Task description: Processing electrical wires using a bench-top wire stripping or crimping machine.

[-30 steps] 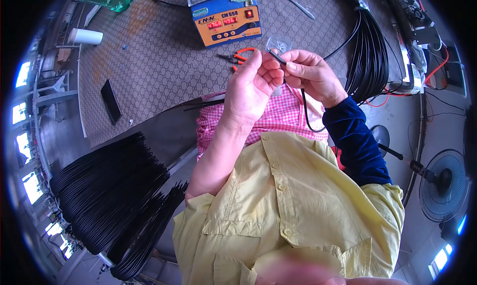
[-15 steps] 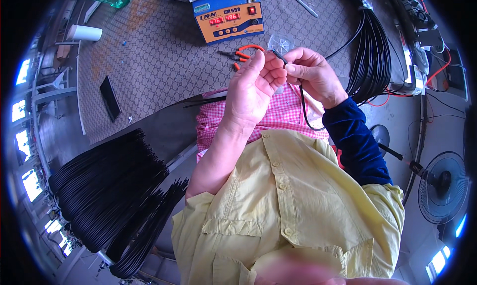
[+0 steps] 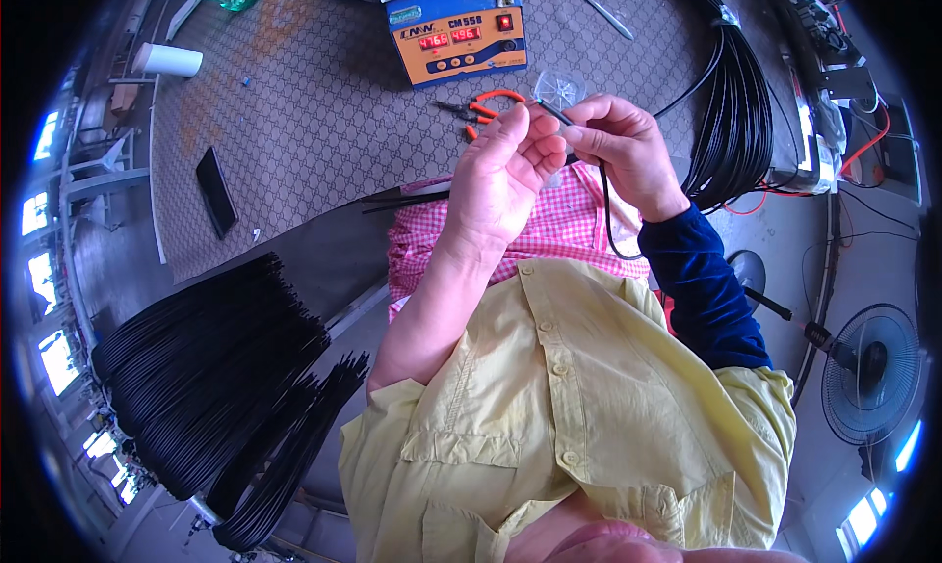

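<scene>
A thin black cable is held up in front of my chest, above the table's near edge. My right hand pinches it between thumb and fingers, close to its end. From there the rest of the cable hangs down toward the checked cloth on my lap. My left hand has its palm turned up and its fingers curled, with thumb and forefinger closed at the cable's tip. Fine strands seem to show there, too small to make out. Just beyond my hands lie orange-handled pliers and a small clear round dish.
An orange and blue bench unit with red displays stands at the back. A bundle of black cables hangs over the right edge. More cut cables lie at lower left. A phone, white cup and fan are around.
Both hands stay almost in place, with the cable end between them. My right hand has shifted slightly and the cable's hanging loop has moved a little to the right.
</scene>
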Demonstrator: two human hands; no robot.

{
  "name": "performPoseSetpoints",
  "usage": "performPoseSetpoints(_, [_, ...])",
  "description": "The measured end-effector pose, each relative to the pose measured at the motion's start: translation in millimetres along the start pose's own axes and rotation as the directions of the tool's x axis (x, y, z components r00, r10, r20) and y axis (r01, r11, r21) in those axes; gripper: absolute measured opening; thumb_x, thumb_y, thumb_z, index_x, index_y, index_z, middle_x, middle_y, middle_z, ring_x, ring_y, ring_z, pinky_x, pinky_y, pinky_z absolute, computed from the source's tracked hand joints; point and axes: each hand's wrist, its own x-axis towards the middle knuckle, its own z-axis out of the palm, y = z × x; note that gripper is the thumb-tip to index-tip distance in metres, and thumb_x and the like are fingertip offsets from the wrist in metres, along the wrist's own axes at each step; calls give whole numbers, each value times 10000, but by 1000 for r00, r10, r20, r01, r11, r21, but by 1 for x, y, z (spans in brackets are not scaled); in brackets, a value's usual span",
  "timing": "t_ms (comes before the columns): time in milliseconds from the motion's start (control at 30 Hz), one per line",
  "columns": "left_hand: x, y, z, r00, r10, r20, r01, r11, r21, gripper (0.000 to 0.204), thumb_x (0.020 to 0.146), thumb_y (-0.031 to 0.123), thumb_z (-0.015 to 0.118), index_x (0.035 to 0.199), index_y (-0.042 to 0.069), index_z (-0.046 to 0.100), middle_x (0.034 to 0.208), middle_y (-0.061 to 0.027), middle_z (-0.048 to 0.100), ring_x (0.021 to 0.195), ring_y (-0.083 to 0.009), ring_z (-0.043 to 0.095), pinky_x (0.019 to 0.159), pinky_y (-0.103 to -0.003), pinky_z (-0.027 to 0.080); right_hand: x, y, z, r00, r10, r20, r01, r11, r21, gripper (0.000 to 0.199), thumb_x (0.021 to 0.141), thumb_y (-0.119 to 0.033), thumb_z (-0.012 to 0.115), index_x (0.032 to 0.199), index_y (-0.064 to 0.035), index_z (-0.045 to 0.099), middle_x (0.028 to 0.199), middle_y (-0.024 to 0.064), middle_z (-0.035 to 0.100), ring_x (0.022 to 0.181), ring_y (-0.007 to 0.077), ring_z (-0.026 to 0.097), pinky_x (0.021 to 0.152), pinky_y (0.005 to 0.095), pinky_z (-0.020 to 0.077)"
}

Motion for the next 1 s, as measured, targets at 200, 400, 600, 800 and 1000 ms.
performPoseSetpoints(200, [1,-1,-14,998,-1,-68,2,1000,25,212,844,201,541,962,26,550,791,-34,571,722,-115,542,680,-251,448,13,-15,3,993,-116,-1,113,971,-213,114,749,-9,627,858,-40,611,700,-30,571,587,23,477,537,150,381])
performPoseSetpoints(400, [-3,-3,-37,997,51,-53,-44,991,123,141,847,162,526,938,58,556,806,-11,570,710,-92,532,668,-232,434,32,-22,5,966,-179,187,222,945,-240,107,739,29,615,838,-12,610,745,-3,540,626,51,477,548,184,389])
performPoseSetpoints(600, [-1,6,-42,992,100,-82,-87,985,152,135,838,160,543,928,59,546,815,-14,571,716,-87,527,675,-219,425,42,-16,9,976,-119,184,143,982,-120,92,757,20,599,843,-15,601,728,1,534,597,65,458,524,193,371])
performPoseSetpoints(800, [0,6,-52,991,93,-96,-80,988,136,138,833,135,548,935,41,544,796,-21,565,699,-95,518,658,-215,418,55,-22,15,981,-97,166,118,986,-120,101,754,21,605,845,-23,604,719,-1,544,590,56,460,521,188,376])
performPoseSetpoints(1000, [1,0,-69,980,74,-183,-46,988,151,145,832,110,543,945,20,543,757,-26,553,657,-92,506,626,-204,409,93,-46,22,969,-229,93,247,863,-441,107,746,8,619,851,-15,616,717,3,591,593,40,500,524,163,397])
